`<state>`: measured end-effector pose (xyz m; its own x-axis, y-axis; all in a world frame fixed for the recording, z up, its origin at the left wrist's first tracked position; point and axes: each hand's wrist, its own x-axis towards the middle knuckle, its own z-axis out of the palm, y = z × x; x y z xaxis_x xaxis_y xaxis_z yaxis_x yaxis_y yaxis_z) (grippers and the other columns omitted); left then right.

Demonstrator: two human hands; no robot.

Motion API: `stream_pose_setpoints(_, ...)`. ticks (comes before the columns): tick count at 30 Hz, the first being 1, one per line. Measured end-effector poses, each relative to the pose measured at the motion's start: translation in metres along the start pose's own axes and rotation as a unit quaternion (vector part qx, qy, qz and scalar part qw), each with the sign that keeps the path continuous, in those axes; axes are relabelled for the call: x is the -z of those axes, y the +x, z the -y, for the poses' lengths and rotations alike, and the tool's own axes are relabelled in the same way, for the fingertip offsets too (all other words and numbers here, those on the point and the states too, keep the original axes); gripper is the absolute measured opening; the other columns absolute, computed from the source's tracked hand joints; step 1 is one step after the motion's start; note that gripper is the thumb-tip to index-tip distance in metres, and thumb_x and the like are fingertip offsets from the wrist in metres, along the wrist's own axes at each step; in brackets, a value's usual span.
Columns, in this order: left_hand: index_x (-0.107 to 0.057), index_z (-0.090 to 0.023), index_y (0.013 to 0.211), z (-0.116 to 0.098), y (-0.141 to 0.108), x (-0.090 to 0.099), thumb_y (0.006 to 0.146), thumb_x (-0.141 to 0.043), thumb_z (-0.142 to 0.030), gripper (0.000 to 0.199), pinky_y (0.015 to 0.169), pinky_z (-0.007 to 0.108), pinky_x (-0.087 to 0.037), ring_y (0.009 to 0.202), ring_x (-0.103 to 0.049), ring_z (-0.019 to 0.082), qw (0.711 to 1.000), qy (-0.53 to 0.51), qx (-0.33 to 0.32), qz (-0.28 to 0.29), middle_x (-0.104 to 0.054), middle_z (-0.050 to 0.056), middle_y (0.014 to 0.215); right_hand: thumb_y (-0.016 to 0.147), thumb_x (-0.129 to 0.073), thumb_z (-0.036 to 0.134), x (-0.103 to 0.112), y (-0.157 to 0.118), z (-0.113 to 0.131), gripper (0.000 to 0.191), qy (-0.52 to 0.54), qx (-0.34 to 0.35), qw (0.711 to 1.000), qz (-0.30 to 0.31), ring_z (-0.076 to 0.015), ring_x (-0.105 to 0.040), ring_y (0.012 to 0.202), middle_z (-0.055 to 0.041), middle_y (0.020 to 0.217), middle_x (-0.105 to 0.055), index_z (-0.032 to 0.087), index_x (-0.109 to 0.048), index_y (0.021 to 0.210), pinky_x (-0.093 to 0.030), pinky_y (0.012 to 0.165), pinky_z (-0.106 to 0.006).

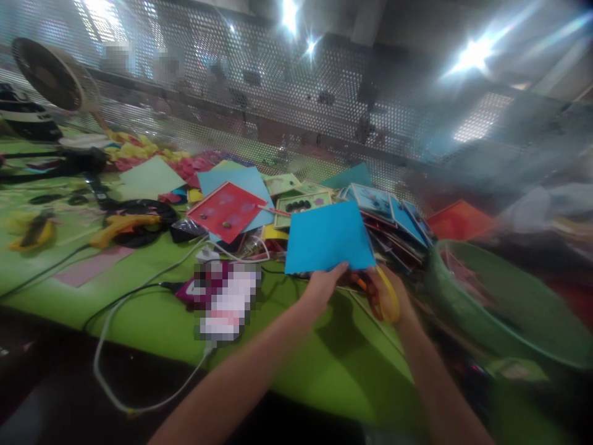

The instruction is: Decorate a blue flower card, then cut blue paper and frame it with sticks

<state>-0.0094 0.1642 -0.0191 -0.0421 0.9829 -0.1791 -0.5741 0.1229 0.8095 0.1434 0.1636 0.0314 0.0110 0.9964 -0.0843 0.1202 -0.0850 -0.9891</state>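
Observation:
A blue sheet of card (328, 238) is held up over the green table, tilted so that one broad face shows. At its lower edge my left hand (322, 287) is closed, with the thumb lying on the card. My right hand (396, 303) is closed at the card's lower right corner, around the yellow and orange handles of scissors (393, 295). The scissor blades are hidden, and I cannot tell whether the right fingers also grip the card. Behind the card lies a pile of framed blue pictures (370, 198), and a red decorated panel (227, 211) is to its left.
A green basin (509, 303) stands at the right edge. On the green table (152, 315) are a phone (229, 303) with a white cable, a yellow glue gun (123, 227) and pink paper (92, 266). A fan (53, 74) is at back left, before a perforated metal screen.

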Motion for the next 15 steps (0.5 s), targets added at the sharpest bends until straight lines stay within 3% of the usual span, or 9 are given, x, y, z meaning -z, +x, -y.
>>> stream_pose_setpoints(7,-0.082,-0.015,0.091,-0.003,-0.001,0.0,0.065,-0.093,-0.052,0.047,0.108,0.052,-0.054,0.098,-0.078,0.034,1.0,0.002,-0.009,-0.002,-0.082,0.015,0.099,0.063,-0.087,0.064,0.012,0.007,-0.005,0.054,0.01,-0.005,0.999,0.052,-0.0119,-0.05,0.038,0.0046,0.05,-0.058,0.023,-0.059,0.082,-0.036,0.035,-0.022)
stream_pose_setpoints(11,-0.082,-0.015,0.087,-0.004,-0.001,0.001,0.066,-0.093,-0.051,0.043,0.105,0.051,-0.055,0.093,-0.078,0.033,1.0,0.006,0.003,-0.009,-0.082,0.014,0.093,0.065,-0.082,0.047,0.017,0.008,-0.006,0.034,0.021,0.019,0.997,0.074,-0.0128,-0.052,0.043,0.0016,0.055,-0.061,0.021,-0.064,0.077,-0.042,0.041,-0.024)
stream_pose_setpoints(15,-0.083,-0.015,0.084,-0.005,-0.001,0.001,0.066,-0.094,-0.048,0.039,0.102,0.051,-0.056,0.092,-0.078,0.034,1.0,0.008,0.0,-0.022,-0.082,0.014,0.091,0.067,-0.077,0.042,0.018,0.01,-0.006,0.026,0.008,0.045,0.996,0.078,-0.014,-0.052,0.046,0.0012,0.056,-0.061,0.022,-0.065,0.076,-0.044,0.044,-0.026)
